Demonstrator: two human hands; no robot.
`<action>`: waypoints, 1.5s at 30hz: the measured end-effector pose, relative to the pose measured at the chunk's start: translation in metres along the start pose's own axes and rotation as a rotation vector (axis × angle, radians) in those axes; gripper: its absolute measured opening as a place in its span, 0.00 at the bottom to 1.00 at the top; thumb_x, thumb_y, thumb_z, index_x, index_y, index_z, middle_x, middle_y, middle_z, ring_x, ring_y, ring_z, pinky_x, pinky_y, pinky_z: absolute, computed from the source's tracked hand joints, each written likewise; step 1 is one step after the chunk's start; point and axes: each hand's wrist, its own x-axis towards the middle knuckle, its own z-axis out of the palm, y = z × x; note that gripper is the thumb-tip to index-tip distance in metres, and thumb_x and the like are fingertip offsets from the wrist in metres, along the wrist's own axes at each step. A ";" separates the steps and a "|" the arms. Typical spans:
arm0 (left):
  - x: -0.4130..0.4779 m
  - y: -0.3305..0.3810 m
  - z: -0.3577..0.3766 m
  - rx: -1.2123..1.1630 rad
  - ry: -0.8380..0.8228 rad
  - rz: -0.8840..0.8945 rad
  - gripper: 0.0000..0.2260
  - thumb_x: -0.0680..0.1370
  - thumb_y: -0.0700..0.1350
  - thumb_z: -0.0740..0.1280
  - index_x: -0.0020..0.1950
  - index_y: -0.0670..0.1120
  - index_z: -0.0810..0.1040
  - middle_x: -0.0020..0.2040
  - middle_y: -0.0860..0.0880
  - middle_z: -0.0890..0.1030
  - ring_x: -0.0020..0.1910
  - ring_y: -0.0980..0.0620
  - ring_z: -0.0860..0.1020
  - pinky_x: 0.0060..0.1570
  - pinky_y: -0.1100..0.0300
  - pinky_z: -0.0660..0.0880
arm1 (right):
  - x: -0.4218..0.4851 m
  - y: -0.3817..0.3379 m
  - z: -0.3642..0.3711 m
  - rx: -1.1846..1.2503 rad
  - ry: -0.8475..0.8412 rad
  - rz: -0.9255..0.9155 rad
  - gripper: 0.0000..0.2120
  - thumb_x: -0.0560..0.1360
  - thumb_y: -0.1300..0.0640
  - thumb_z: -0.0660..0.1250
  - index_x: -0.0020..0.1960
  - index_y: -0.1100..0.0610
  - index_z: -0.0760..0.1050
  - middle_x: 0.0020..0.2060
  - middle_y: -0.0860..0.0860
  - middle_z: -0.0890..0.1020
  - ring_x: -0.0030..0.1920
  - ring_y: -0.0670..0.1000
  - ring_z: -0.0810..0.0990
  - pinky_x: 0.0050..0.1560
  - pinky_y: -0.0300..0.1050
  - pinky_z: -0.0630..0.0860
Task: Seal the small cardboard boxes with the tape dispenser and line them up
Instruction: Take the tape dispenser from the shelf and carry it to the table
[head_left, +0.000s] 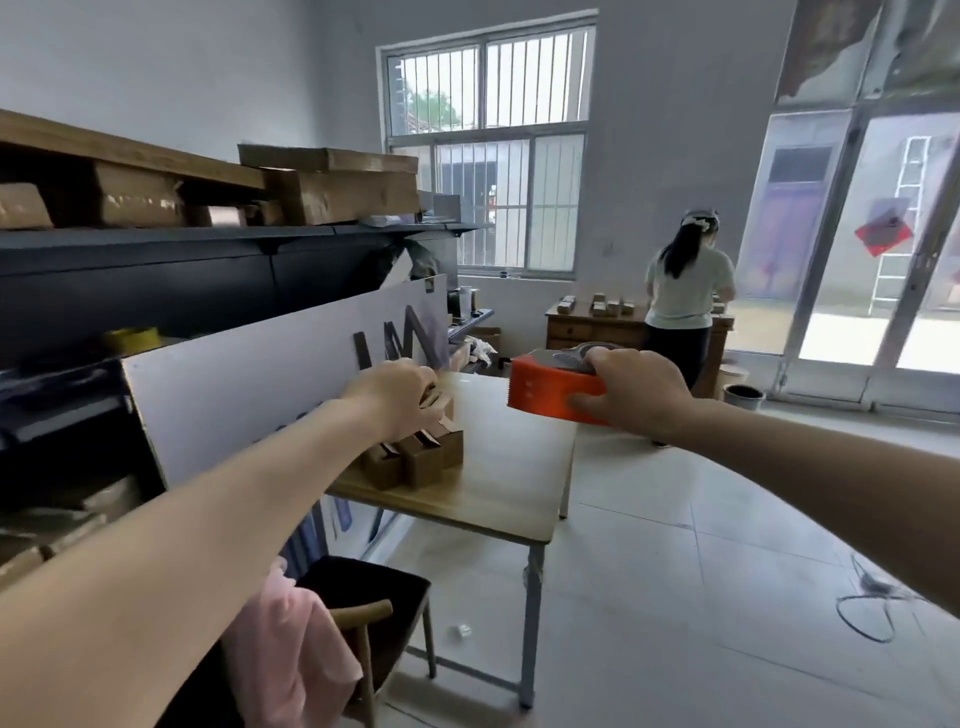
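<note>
The tape dispenser (545, 392) is gripped by the right hand (631, 389) above the table's (498, 499) far right corner. At the left edge, a small box (439, 402) is grasped by the left hand (397, 397), atop other boxes (415, 460).

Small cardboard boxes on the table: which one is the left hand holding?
The farthest box in the row, next to the white board. The left hand grips its top; the nearer boxes stand untouched.
</note>
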 end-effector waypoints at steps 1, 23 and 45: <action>0.002 0.009 -0.001 0.006 -0.005 0.031 0.22 0.79 0.56 0.62 0.71 0.49 0.69 0.60 0.48 0.75 0.55 0.47 0.76 0.50 0.54 0.77 | -0.009 0.004 -0.004 -0.010 -0.002 0.024 0.22 0.75 0.40 0.63 0.61 0.55 0.73 0.53 0.51 0.82 0.50 0.54 0.81 0.40 0.43 0.69; -0.013 0.012 0.029 -0.037 -0.060 0.253 0.24 0.77 0.58 0.64 0.70 0.50 0.70 0.68 0.47 0.73 0.62 0.45 0.75 0.53 0.47 0.78 | -0.087 -0.039 -0.013 0.006 -0.098 0.231 0.26 0.75 0.41 0.65 0.66 0.56 0.70 0.56 0.53 0.80 0.50 0.53 0.79 0.43 0.42 0.69; 0.074 0.018 0.092 -0.063 -0.152 0.343 0.25 0.76 0.60 0.65 0.70 0.51 0.70 0.67 0.46 0.74 0.62 0.44 0.75 0.56 0.44 0.76 | -0.044 -0.003 0.056 0.018 -0.184 0.316 0.26 0.75 0.41 0.65 0.65 0.59 0.71 0.56 0.55 0.80 0.50 0.55 0.79 0.42 0.42 0.66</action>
